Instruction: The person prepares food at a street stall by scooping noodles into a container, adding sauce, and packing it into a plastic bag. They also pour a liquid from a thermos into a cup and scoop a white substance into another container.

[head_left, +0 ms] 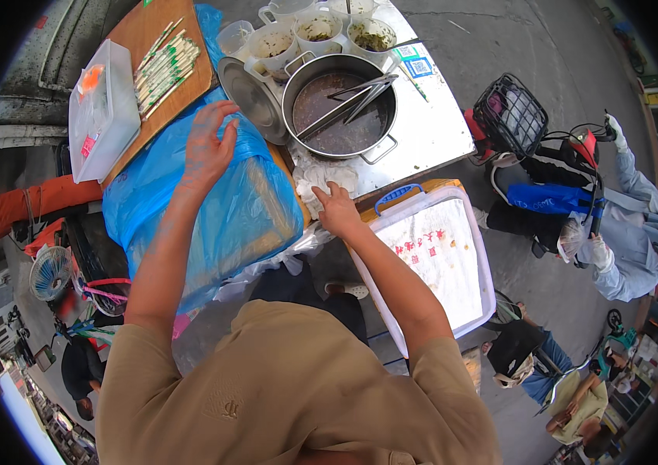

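My left hand point(211, 146) is held over blue plastic sheeting point(162, 178), its thumb and fingers apart and nothing in it. Beside it, a round metal lid point(250, 97) leans against a large steel pot point(298, 87). Dark brown liquid fills part of the pot, and metal utensils that look like tongs point(367, 94) rest across its rim. My right hand point(334, 208) reaches to a crumpled white cloth point(333, 174) at the table's near edge. Its fingers are spread; whether they touch the cloth I cannot tell.
Several plastic jugs point(273, 43) with dark contents stand behind the pot. Wrapped sticks point(166, 66) lie on a wooden board point(131, 35) beside a clear plastic box point(104, 112). A lidded white box point(429, 263) sits at right. People with two-wheelers point(553, 198) are on the right.
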`<state>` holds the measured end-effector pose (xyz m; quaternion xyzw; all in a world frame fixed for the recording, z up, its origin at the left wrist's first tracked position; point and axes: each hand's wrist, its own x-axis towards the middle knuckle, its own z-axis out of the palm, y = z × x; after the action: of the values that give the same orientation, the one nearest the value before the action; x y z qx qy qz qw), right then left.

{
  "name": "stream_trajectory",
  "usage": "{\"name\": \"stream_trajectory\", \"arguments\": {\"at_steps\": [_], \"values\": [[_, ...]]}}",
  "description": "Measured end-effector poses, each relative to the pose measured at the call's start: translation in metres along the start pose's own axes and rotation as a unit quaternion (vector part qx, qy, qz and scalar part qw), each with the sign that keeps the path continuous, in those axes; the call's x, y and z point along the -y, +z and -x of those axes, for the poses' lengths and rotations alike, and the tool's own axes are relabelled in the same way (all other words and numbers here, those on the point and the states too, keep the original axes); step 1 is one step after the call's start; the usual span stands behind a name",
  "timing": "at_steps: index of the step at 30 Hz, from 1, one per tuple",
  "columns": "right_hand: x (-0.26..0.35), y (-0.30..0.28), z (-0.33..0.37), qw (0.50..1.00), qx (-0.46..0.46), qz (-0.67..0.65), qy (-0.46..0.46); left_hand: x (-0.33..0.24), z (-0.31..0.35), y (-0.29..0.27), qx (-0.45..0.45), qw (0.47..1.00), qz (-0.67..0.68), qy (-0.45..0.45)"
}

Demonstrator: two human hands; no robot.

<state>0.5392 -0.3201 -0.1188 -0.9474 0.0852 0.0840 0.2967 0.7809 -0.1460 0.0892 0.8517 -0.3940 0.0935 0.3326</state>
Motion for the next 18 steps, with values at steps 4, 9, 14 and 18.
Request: {"name": "stream_trajectory", "arguments": {"at_steps": [4, 9, 14, 18], "values": [[-0.001, 0.032, -0.039, 0.991, 0.101, 0.083, -0.034, 0.159, -0.047, -0.025, -0.072, 0.966, -0.248, -0.002], [-0.029, 0.083, -0.071, 0.984, 0.029, 0.170, -0.051, 0.287, -0.067, -0.022, -0.056, 0.926, -0.369, -0.047], [-0.071, 0.066, -0.081, 0.977, 0.039, 0.208, 0.038, 0.313, -0.063, -0.004, -0.017, 0.938, -0.325, -0.118], [-0.103, 0.044, -0.076, 0.972, 0.097, 0.206, 0.065, 0.309, -0.064, -0.006, -0.013, 0.943, -0.308, -0.122]]}}
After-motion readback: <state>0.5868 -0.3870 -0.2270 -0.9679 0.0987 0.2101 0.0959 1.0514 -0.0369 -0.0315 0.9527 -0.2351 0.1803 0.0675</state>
